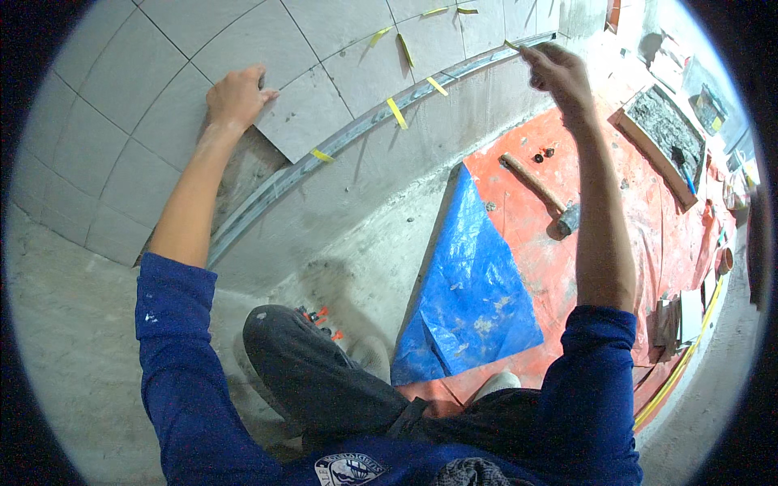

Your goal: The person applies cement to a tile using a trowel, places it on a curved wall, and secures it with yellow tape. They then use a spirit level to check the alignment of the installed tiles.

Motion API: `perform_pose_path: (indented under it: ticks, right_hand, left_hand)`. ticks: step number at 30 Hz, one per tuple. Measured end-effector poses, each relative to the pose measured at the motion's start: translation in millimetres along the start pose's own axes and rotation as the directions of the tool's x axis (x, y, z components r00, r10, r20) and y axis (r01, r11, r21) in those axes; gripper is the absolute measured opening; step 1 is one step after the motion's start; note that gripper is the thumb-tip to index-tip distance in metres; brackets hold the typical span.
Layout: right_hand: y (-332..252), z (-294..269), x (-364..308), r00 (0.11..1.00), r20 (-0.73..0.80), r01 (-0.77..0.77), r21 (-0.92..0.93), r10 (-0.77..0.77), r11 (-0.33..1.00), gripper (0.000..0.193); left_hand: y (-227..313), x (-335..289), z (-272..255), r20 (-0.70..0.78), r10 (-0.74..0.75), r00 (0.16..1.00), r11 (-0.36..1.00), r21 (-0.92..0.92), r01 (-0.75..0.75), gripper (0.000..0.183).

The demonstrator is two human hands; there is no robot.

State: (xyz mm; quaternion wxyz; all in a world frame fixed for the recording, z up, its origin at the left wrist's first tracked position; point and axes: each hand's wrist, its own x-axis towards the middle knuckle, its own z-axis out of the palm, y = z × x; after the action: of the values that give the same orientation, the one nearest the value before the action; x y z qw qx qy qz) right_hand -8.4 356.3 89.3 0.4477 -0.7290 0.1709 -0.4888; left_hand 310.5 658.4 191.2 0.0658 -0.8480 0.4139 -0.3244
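Grey tiles (235,36) cover the wall in front of me, above a long metal rail (336,146). Beside the edge of a speckled grey tile (305,113), my left hand (235,99) is closed, fingers curled; anything in them is hidden. Below that hand a tile-sized gap (253,170) shows rough wall. Farther right, my right hand (557,74) is raised at the rail's far end. Its thumb and fingers pinch the end of a thin yellow wedge (511,45). More yellow wedges (396,113) stick out along the rail and tile joints.
A blue sheet (470,300) and red sheeting (539,267) lie on the floor. On the red lies a mallet (539,188). A mortar tray (664,130) stands at right. Small orange and black pieces (322,316) lie by my knee (271,328).
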Motion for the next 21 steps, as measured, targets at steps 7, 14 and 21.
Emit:
perform_pose_path:
  ticks: [7,14,21]
  right_hand:
    - [37,125,-22,0.97,0.214,-0.088,-0.121,0.113,0.989,0.028]
    - [46,244,-69,0.828,0.349,-0.526,0.213,0.439,0.823,0.025]
    - [41,303,-73,0.746,0.337,-0.665,0.421,0.574,0.617,0.03]
  left_hand:
    - [2,-60,24,0.027,-0.243,0.97,0.769,-0.604,0.209,0.038]
    - [-25,-110,109,0.14,-0.455,0.88,0.469,-0.802,0.37,0.04]
    - [-38,-104,117,0.292,-0.38,0.878,0.509,-0.726,0.462,0.042]
